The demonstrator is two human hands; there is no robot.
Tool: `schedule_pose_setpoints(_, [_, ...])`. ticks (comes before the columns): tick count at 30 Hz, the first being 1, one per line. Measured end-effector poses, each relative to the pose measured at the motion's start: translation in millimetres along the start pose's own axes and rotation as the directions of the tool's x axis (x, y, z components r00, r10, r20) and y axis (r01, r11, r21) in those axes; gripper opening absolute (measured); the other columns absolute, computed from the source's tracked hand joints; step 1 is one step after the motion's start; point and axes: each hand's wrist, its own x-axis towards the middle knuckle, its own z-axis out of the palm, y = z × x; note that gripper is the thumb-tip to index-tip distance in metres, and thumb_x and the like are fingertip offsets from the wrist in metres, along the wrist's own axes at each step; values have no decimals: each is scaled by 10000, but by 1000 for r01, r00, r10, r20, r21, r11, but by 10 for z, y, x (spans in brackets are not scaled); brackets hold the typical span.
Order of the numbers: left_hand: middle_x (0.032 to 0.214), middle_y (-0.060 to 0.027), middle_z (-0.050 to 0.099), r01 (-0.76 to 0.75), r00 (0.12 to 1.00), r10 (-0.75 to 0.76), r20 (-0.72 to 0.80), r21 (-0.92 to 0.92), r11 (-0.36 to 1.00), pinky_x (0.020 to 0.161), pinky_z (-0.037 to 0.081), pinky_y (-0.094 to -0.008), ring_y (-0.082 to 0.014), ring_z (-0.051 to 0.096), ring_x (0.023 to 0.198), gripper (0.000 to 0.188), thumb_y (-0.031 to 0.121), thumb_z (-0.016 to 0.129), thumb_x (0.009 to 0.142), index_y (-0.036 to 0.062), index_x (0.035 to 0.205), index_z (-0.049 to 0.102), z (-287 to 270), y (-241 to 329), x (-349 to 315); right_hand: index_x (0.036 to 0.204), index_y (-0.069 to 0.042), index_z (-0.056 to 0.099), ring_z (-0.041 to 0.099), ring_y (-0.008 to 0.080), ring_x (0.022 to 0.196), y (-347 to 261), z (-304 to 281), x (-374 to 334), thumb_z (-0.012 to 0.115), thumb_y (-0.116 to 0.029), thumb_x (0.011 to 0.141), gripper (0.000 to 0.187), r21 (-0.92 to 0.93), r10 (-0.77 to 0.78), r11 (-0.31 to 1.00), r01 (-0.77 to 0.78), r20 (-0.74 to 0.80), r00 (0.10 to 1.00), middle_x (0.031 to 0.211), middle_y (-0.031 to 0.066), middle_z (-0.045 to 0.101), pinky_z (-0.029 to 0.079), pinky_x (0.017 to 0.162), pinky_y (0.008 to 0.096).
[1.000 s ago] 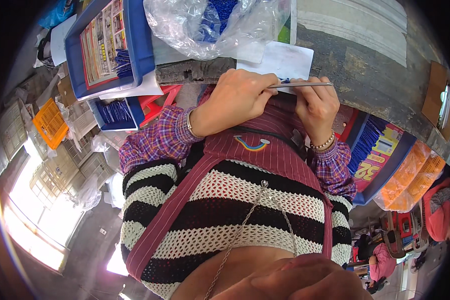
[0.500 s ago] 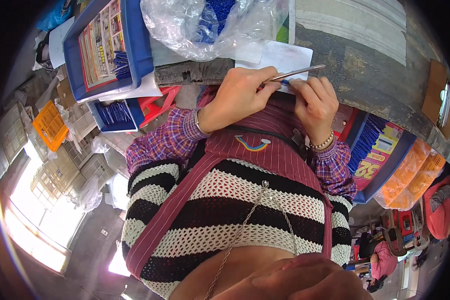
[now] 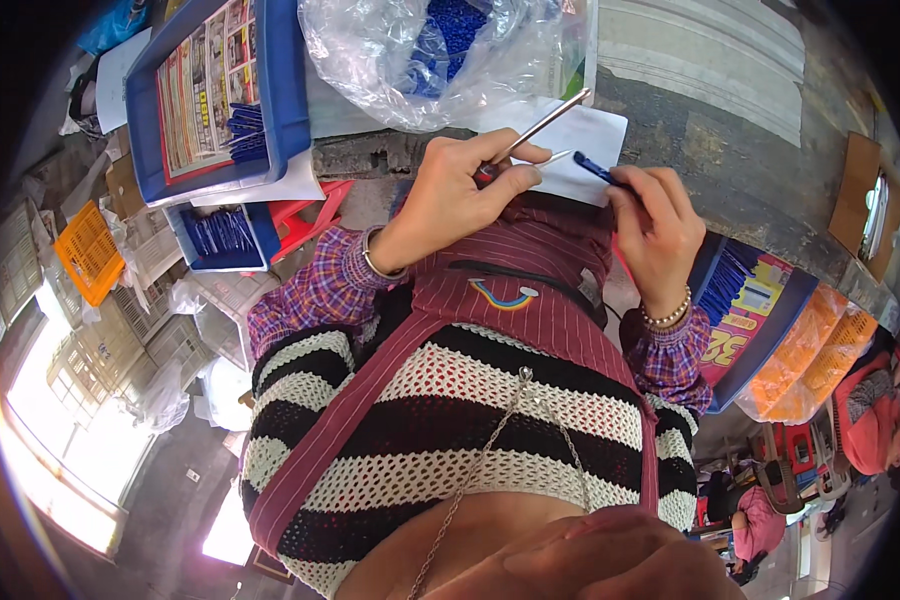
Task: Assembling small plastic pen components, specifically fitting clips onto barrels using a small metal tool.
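Observation:
My left hand (image 3: 460,185) is closed round a screwdriver-like tool (image 3: 550,119). Its metal shaft points up and to the right, and a bit of dark red handle shows in the palm. A thin, pale pointed piece (image 3: 558,158) sticks out from the thumb and forefinger of that hand; its kind is unclear. Between the fingers of my right hand (image 3: 660,228), a short dark blue pen-like piece (image 3: 596,167) is pinched, its far end toward the pale point but apart from it. Beneath both lies a white sheet (image 3: 602,130) at the bench edge.
A clear plastic bag (image 3: 355,60) with small blue parts (image 3: 455,40) sits on the bench (image 3: 660,120). At left are a blue tray (image 3: 140,120) and a smaller bin (image 3: 260,235) with blue pieces. Another blue bin (image 3: 735,375) and orange baskets (image 3: 810,350) stand at right.
My hands have drawn apart, the right one moving right and down with the blue piece. The tool's shaft now points more steeply upward, and the pale pointed piece has come into sight.

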Motion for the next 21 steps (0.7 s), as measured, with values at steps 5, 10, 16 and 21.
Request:
schedule_pose_setpoints(5, [712, -53, 656, -18, 1000, 18, -9, -19, 1000, 572, 447, -224, -69, 566, 605, 193, 84, 652, 805, 4, 979, 679, -37, -11, 15, 915, -68, 636, 598, 273, 644, 48, 130, 120, 697, -81, 738, 188, -34, -70, 997, 70, 13, 997, 842, 83, 597, 475, 559, 339])
schedule_pose_setpoints(10, [651, -35, 617, -15, 1000, 15, -26, 8, 1000, 529, 420, -219, -56, 521, 559, 185, 62, 651, 775, 13, 951, 682, -97, 91, -41, 902, -75, 620, 596, 308, 693, 82, 198, 98, 657, -77, 746, 161, -156, -68, 985, 74, 43, 997, 842, 86, 565, 474, 580, 379])
schedule_pose_setpoints(16, [618, -26, 582, -27, 996, 37, 79, -125, 992, 531, 406, -223, -51, 514, 567, 219, 70, 641, 795, 18, 1005, 675, -212, 155, -38, 881, -70, 620, 602, 287, 667, 102, 216, 22, 662, -88, 748, 140, -155, -103, 982, 110, 50, 993, 822, 67, 571, 473, 552, 369])
schedule_pose_setpoints(21, [607, -17, 536, -228, 966, 217, 140, 63, 972, 517, 359, -231, -50, 448, 557, 291, 40, 630, 778, 54, 1067, 660, -570, 577, 170, 878, -75, 607, 595, 281, 644, 103, 227, 52, 658, -87, 748, 140, -171, -147, 973, 152, 43, 988, 809, 68, 553, 464, 533, 371])
